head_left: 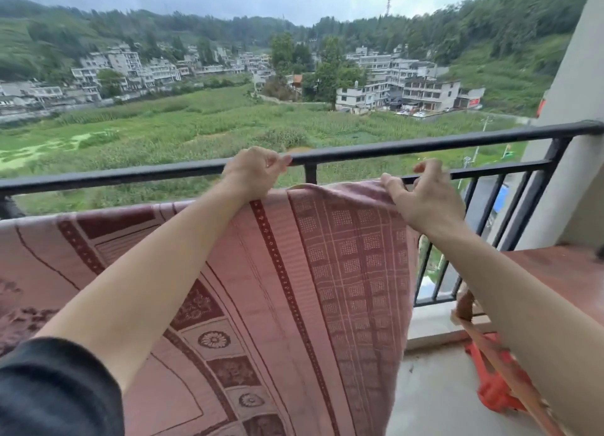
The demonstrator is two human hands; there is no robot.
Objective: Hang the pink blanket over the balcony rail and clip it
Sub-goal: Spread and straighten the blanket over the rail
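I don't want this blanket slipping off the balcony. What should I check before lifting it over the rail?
1. Left hand grips the pink blanket at its top edge: ok.
2. Right hand pinches the same edge: ok.
3. Blanket over the top rail: not ok, its held edge sits below the rail, on the person's side.
4. Clips within reach: cannot tell, none in view.
5. Lower edge off the floor: cannot tell, it runs out of frame.
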